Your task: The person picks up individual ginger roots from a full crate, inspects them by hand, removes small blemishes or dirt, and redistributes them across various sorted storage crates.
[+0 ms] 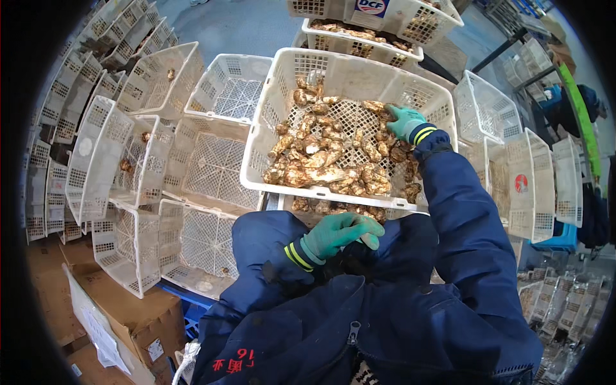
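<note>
We look down on a white slotted crate tilted toward us, its floor partly covered by a heap of brown, knobbly mushrooms. The heap lies mostly in the near and right part of the crate; the far left corner shows bare mesh.

Our right hand, in a green glove with a blue sleeve behind it, reaches into the far right part of the crate. Its fingers are curled down onto the mushrooms at the top of the heap; we cannot tell whether they pinch one or only rest on them.

Our left hand, also in a green glove, sits outside the crate, just below its near rim and close to our chest. Its fingers are loosely curled together, the thumb tucked under; we cannot tell whether anything is held inside. The mushrooms along the near rim lie just above this hand, apart from it.

A second crate behind holds more mushrooms. Empty white crates are stacked at angles to the left, others stand on the right, and cardboard boxes lie at lower left.
</note>
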### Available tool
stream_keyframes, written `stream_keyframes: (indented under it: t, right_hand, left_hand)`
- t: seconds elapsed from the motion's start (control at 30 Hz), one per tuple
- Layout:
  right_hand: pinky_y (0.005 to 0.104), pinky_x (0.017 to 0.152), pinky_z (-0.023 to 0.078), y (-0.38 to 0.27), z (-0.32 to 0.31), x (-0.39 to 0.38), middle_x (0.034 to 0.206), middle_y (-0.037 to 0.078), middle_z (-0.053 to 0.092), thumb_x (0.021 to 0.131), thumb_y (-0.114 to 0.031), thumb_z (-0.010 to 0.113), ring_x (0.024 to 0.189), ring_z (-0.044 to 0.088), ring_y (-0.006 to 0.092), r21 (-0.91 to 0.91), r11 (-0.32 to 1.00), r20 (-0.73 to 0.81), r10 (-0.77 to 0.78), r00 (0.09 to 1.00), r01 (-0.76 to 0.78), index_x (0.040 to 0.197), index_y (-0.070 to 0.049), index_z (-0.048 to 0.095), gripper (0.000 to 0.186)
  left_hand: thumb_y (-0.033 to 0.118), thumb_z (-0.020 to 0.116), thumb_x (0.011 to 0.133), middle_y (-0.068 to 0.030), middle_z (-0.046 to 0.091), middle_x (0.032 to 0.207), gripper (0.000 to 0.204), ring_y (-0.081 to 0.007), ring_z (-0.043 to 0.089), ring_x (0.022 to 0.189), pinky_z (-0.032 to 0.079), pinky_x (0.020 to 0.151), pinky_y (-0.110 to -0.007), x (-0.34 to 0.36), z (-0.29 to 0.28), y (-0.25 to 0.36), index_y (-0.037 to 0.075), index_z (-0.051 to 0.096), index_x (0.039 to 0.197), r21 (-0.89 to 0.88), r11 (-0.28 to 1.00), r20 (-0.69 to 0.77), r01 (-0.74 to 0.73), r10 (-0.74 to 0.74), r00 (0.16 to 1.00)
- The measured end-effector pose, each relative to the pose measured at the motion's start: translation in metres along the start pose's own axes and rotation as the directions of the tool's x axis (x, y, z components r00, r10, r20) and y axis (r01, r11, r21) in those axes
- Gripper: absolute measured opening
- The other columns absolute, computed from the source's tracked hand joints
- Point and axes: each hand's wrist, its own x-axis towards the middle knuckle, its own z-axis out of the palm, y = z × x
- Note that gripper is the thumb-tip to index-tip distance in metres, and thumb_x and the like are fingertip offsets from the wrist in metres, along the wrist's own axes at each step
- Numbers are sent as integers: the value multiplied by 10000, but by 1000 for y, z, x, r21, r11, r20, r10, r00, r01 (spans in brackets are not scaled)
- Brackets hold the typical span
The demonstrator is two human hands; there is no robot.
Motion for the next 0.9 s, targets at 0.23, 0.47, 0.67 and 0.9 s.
stream_keyframes:
  t: [0.23, 0.47, 0.67, 0.9]
  right_hand:
    - [404, 867, 462, -23, -28, -7, 1103, 110, 620, 800, -353, 579, 1052, 580, 277, -208, 973, -67, 84, 994, -96, 1093, -129, 624, 372]
    - [205, 596, 477, -46, -52, -114, 781, 49, 651, 853, -216, 605, 634, 599, 97, 961, 259, -67, -104, 992, 92, 935, 6, 628, 238]
    - [242, 776, 462, -88, -19, -199, 1011, 72, 607, 821, -190, 548, 836, 572, 114, 979, 37, -194, -136, 971, 201, 1209, 34, 517, 449]
    - [357, 850, 461, -95, 21, -237, 1106, 169, 566, 789, -100, 568, 1029, 565, 285, 584, 602, -539, -212, 815, 544, 1281, -70, 464, 503]
  left_hand:
    - [182, 423, 964, -97, 653, 924, 293, -168, 612, 890, 447, 868, -291, 3, 6, 13, -29, 579, 1092, 73, 997, 36, -39, 36, 999]
    - [257, 465, 951, -159, 619, 1006, 396, -195, 601, 924, 468, 837, -309, 8, 8, 25, -12, 468, 1242, -37, 997, -65, -73, 71, 995]
    - [296, 474, 936, -185, 579, 1116, 586, -208, 627, 851, 514, 761, -310, 8, 19, 40, 59, 219, 1408, -314, 948, -236, -60, -17, 972]
    - [133, 571, 865, -142, 640, 927, 451, -229, 653, 767, 537, 696, -305, 0, 14, 28, -15, 445, 1272, -119, 991, -400, -60, 7, 916]
